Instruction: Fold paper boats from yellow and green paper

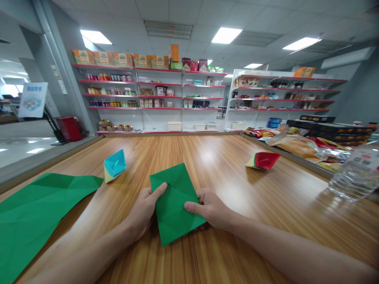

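Observation:
A folded green sheet of paper (174, 215) is held tilted above the wooden table, creases running across its face. My left hand (148, 209) grips its left edge, thumb pressed on the upper part and fingers hidden behind. On the right edge my right hand (211, 209) pinches the same paper, thumb on top and fingers mostly underneath. A larger creased green sheet (38, 213) lies flat at the left. Beyond my left hand stands a blue and yellow folded paper piece (115, 165). A red, green and yellow folded paper piece (263, 161) rests farther right.
The wooden table (124, 260) has a raised rim at its far and side edges. At the right stands a clear plastic bottle (355, 173), near packaged snacks (299, 146) and stacked dark boxes (331, 128). Stocked shelves (160, 96) line the background.

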Tool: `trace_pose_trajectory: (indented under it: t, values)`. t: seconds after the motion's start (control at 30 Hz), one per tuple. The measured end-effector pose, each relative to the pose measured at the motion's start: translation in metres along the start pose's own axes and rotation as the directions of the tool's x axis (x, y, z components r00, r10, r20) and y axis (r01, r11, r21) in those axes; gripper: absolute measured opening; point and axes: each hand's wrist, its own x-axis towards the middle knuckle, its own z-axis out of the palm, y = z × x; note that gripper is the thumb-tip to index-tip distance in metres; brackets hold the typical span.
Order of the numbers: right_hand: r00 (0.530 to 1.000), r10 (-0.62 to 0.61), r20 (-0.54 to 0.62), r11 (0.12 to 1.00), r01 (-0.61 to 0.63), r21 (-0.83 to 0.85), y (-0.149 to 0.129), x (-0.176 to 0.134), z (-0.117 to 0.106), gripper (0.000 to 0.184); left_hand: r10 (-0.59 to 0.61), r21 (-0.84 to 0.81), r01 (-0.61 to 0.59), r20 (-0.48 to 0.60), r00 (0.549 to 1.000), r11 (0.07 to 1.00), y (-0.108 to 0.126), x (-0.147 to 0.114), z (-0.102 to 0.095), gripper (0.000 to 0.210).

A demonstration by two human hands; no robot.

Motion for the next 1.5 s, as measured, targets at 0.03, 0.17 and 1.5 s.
trace_pose_trajectory:
  t: [0.03,0.17,1.5]
  values:
    - [1.0,0.005,-0.002,1.0,-0.005,-0.004,-0.0002,0.0001,0.0002,0.044,0.0,0.003,0.0,0.0,1.0,1.0,0.0002,-0.0004,0.0001,0.025]
    - [1.0,-0.014,0.005,1.0,0.013,0.011,-0.0007,0.0013,0.001,0.044,0.001,0.001,-0.001,0.012,1.0,1.0,0.0008,-0.001,0.0009,0.024]
    - [0.945,-0.094,-0.312,0.988,0.126,0.086,0.003,0.0074,-0.0049,0.043,-0.069,0.358,-0.071,0.364,0.929,0.931,0.0033,-0.0075,-0.0016,0.035]
